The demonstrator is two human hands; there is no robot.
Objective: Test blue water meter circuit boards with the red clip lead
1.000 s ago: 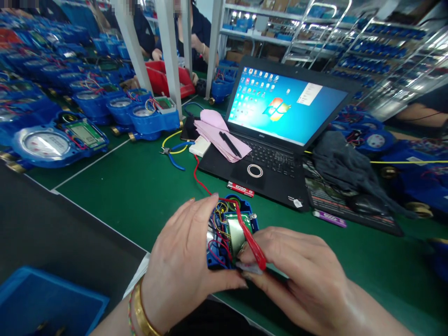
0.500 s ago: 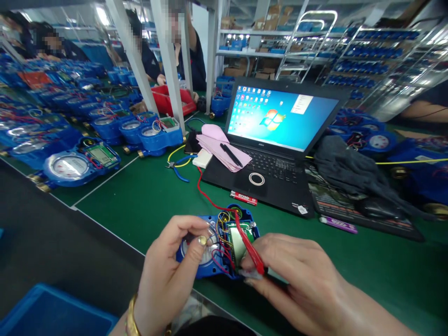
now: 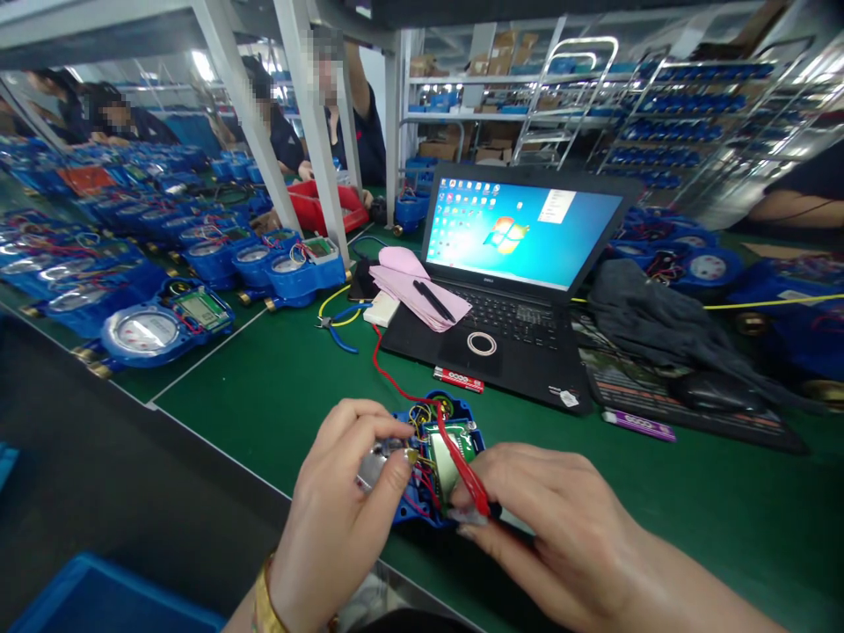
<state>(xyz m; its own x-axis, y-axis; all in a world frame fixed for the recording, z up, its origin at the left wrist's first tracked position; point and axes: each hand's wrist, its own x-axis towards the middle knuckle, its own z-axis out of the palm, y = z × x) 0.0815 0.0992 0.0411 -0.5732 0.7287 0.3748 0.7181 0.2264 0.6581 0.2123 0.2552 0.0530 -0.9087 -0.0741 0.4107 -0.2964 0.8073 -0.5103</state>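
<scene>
A blue water meter (image 3: 415,512) lies on the green bench, its electronics housing uncovered. Inside shows a circuit board with a display (image 3: 444,466) and thin red and yellow wires (image 3: 422,482). My left hand (image 3: 349,492) reaches over the round dial, partly hiding it, thumb and fingers pinched at the thin wires. At the housing's lower right edge, my right hand (image 3: 547,510) is closed on the end of a red cable (image 3: 462,462). A whitish piece shows under those fingers; its contact with the board is hidden. The red cable leads to a small white box (image 3: 381,309).
Behind the meter stands an open laptop (image 3: 484,343) bearing pink papers (image 3: 422,294) and pens. Blue-handled cutters (image 3: 339,330), a red marker (image 3: 458,379) and a purple marker (image 3: 638,425) lie nearby. Many blue meters (image 3: 155,330) line the left. People sit beyond the posts.
My left hand has moved slightly right across the dial, its thumb and fingers closer to the wires. My right hand stays at the housing edge. The view has shifted a little.
</scene>
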